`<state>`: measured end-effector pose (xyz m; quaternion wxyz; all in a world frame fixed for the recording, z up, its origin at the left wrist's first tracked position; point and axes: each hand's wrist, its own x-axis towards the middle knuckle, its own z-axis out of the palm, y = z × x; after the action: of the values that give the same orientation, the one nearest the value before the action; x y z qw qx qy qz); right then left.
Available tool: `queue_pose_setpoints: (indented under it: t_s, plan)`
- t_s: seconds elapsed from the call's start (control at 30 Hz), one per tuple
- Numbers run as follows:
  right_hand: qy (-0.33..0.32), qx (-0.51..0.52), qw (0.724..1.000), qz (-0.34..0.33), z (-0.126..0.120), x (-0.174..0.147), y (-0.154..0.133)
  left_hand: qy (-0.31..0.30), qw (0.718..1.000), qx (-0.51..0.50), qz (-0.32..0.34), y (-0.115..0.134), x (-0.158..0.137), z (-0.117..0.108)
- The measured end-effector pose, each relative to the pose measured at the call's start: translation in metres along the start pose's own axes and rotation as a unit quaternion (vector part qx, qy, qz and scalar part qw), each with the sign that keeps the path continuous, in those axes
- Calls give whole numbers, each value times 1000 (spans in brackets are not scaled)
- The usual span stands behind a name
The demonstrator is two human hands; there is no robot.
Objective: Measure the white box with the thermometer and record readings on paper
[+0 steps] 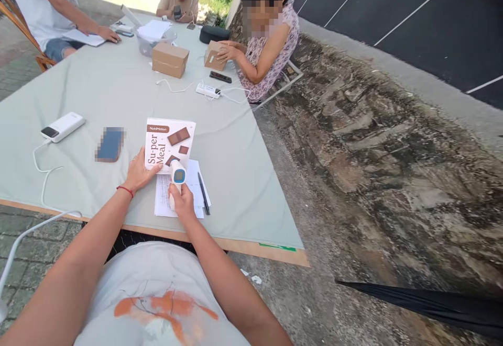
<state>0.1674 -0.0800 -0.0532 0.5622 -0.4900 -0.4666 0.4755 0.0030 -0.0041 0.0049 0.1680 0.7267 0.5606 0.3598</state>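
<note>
My left hand [141, 170] grips the lower left corner of a white and brown Su-per Meal box [170, 139], which is tilted up with its printed front toward me. In my right hand [182, 200] is a white infrared thermometer [178, 176] with a blue-rimmed screen facing me. Its head overlaps the box's lower right corner; whether the two touch I cannot tell. Beneath both hands lie printed paper sheets [160, 199] on the table, and a black pen [204, 193] rests on their right side.
A pale cloth covers the table [243, 178]. A power bank [63, 127] with a white cable and a blurred blue phone-like object [110, 144] lie left. Farther back are a cardboard box [170, 59], a plastic tub [146, 46] and a power strip [208, 90]. Three people sit around; one holds a small carton [214, 56].
</note>
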Motion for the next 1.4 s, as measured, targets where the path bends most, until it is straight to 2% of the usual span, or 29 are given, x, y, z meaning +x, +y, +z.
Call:
queue_pose_setpoints:
  t_s: [0.23, 0.33, 0.53, 0.8, 1.03, 1.17, 1.27, 1.4]
  plan:
    - [-5, -9, 1000, -21, -1, -1, -1, -8, 998, 56, -21, 1, -2, -3]
    - [-9, 6, 1000, -26, -1, -2, -2, -28, 1000, 3, -11, 0, -4, -9]
    - [-10, 42, 999, 4, -1, -1, 2, -70, 994, -73, -43, -6, -5, -17]
    - [-20, 78, 997, -12, -1, -1, 9, -60, 991, -106, -47, -13, -4, -16]
    - [-24, 86, 996, -8, -7, -7, -24, -8, 990, -128, -59, -28, -4, -8]
    - [2, 98, 995, -7, -19, -13, -47, 73, 984, -155, -46, -37, 2, -2]
    - [20, 86, 996, -12, -28, -16, -57, 143, 980, -134, -28, -39, 8, -3]
    - [53, 76, 995, -24, -36, -19, -59, 151, 985, -84, -24, -39, 13, -6]
